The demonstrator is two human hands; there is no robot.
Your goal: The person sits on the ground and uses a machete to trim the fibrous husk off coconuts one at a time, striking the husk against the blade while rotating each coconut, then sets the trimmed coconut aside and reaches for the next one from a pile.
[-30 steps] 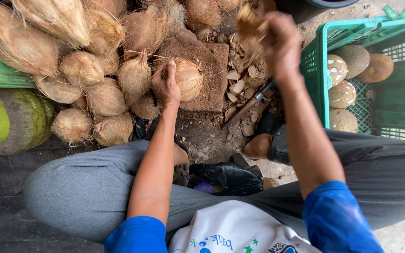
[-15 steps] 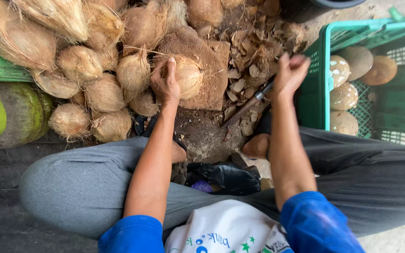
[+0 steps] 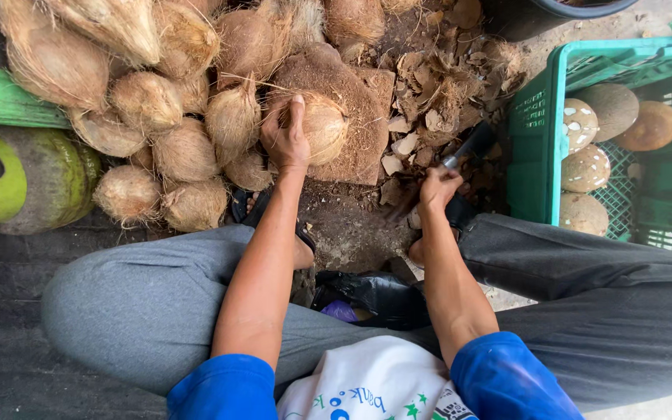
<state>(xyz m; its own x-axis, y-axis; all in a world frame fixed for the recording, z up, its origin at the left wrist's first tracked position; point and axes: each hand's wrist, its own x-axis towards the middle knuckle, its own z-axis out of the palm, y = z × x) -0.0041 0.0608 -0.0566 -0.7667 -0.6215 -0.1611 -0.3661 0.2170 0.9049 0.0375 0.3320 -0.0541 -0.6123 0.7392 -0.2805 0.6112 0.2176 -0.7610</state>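
My left hand (image 3: 285,136) is clamped over the husked coconut (image 3: 322,124), pinning it on the brown chopping block (image 3: 359,117) just ahead of my knees; my right hand (image 3: 437,188) is closed round the handle of the dark-bladed knife (image 3: 468,146), which lies low beside the husk scraps (image 3: 437,101). To do this well, I judge the left fingers should sit back from the strike line and the nut be held firm. Peeled nuts sit in the green crate (image 3: 534,132).
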